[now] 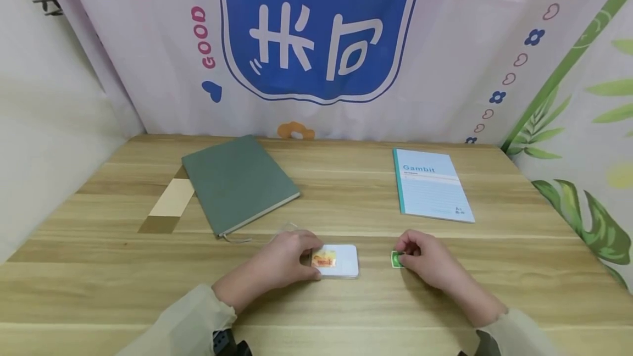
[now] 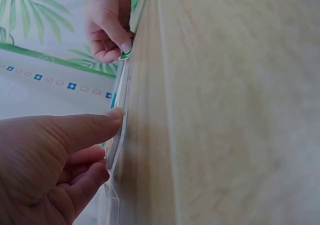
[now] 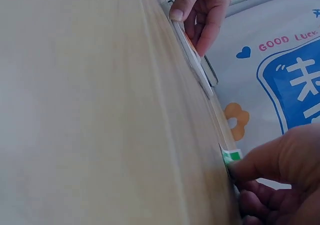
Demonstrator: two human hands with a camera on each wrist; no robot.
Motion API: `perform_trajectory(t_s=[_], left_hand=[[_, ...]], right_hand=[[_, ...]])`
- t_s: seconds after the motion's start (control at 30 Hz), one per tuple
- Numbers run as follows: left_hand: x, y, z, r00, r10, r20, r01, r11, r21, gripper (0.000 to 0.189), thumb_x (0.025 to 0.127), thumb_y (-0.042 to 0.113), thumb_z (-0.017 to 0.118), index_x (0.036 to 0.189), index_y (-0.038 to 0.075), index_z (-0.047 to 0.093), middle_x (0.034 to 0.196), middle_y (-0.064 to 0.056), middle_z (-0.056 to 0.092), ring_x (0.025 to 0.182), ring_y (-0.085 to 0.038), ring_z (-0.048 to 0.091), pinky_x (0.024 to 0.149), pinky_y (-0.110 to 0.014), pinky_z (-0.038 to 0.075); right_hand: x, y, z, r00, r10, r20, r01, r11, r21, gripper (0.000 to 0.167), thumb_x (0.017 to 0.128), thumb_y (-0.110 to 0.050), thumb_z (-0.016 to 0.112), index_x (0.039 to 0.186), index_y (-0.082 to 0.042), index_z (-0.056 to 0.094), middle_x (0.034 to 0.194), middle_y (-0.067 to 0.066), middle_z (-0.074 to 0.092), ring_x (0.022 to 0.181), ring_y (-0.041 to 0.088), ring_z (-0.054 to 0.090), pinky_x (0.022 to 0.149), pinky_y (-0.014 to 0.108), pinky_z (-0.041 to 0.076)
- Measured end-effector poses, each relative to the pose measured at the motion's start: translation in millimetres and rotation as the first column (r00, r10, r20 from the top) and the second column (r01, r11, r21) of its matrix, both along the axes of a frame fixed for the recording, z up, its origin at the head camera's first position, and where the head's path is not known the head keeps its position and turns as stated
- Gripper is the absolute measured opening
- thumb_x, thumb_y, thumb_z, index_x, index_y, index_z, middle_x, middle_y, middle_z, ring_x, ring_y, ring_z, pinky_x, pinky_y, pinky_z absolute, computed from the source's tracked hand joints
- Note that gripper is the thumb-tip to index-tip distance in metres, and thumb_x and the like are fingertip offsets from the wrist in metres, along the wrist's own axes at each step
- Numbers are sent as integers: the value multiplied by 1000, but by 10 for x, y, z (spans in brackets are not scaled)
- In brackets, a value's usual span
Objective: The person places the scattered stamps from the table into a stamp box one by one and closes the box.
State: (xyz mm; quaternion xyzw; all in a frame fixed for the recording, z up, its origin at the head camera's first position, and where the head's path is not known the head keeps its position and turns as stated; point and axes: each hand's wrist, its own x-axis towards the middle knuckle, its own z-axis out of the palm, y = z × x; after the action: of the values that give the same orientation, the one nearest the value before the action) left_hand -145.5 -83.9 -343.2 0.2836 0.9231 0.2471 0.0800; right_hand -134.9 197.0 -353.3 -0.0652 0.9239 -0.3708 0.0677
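Observation:
In the head view a thin, white, flat case (image 1: 348, 261) with rounded corners lies on the wooden table, an orange and yellow sticker (image 1: 324, 259) on its left half. My left hand (image 1: 283, 261) grips its left end, thumb on the near edge and fingers at the far edge. To the right of it, my right hand (image 1: 429, 260) pinches a small green square sticker (image 1: 396, 259) with a white border between thumb and fingers, low over the table. The right wrist view shows this green piece (image 3: 232, 156) at the fingertips, partly covered by the thumb.
A dark green hardcover notebook (image 1: 239, 185) with a ribbon lies behind the left hand. Farther back on the right is a light blue "Gambit" notebook (image 1: 434, 188). A printed curtain (image 1: 420, 109) hangs along the back edge of the table (image 1: 316, 317).

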Motion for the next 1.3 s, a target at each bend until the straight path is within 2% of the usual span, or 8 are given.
perform_trajectory(t_s=[0.13, 0.33, 0.47, 0.6, 0.83, 1.07, 1.3], left_hand=[[8, 1, 11, 1000, -9, 1, 9, 1000, 7, 46, 73, 20, 79, 112, 2, 64, 116, -10, 62, 100, -19, 58, 86, -35, 50], [5, 3, 16, 1000, -9, -2, 9, 1000, 3, 46, 73, 20, 79, 113, 2, 64, 116, -10, 62, 101, -19, 58, 86, -35, 50], [5, 0, 11, 1000, -11, -8, 11, 1000, -5, 46, 73, 21, 78, 113, 3, 64, 116, -9, 62, 101, -19, 58, 87, -35, 49], [5, -3, 11, 1000, -11, -12, 11, 1000, -14, 46, 74, 22, 78, 114, 3, 64, 117, -9, 62, 102, -19, 58, 88, -35, 49], [11, 0, 25, 1000, -11, -6, 11, 1000, -15, 46, 74, 21, 78, 114, 3, 64, 117, -9, 61, 103, -20, 58, 88, -35, 49], [17, 0, 21, 1000, -21, -12, 21, 1000, -17, 47, 74, 21, 78, 114, 2, 64, 117, -10, 61, 100, -18, 58, 86, -34, 50], [22, -12, 24, 999, -22, -25, 22, 1000, -16, 47, 74, 21, 78, 114, 2, 63, 117, -10, 61, 104, -20, 58, 88, -35, 49]], right_hand=[[-50, 19, 37, 998, 54, 33, -55, 998, 16, 8, 81, -1, 64, 85, -7, 60, 74, 2, 52, 70, 16, 45, 58, 24, 39], [-120, 59, 84, 992, 88, 86, -87, 996, -17, 7, 79, -3, 66, 84, -7, 62, 75, 2, 56, 72, 16, 48, 62, 24, 42], [-154, 115, 96, 985, 100, 143, -88, 993, -84, 6, 81, -5, 65, 87, -3, 63, 78, 3, 57, 74, 16, 49, 63, 24, 44], [-174, 164, 110, 974, 95, 204, -62, 985, -160, 13, 84, -9, 65, 93, 0, 62, 80, 4, 56, 73, 16, 48, 60, 23, 43], [-204, 192, 113, 958, 118, 263, -36, 954, -298, 23, 84, -14, 66, 99, 2, 60, 82, 2, 56, 73, 13, 49, 60, 23, 43], [-226, 167, 109, 962, 136, 238, -46, 936, -350, 24, 83, -13, 66, 100, 4, 60, 79, 1, 55, 69, 12, 48, 58, 23, 42], [-247, 82, 119, 961, 151, 232, -51, 921, -387, 25, 83, -12, 66, 101, 5, 60, 79, 1, 56, 69, 12, 49, 58, 22, 43]])
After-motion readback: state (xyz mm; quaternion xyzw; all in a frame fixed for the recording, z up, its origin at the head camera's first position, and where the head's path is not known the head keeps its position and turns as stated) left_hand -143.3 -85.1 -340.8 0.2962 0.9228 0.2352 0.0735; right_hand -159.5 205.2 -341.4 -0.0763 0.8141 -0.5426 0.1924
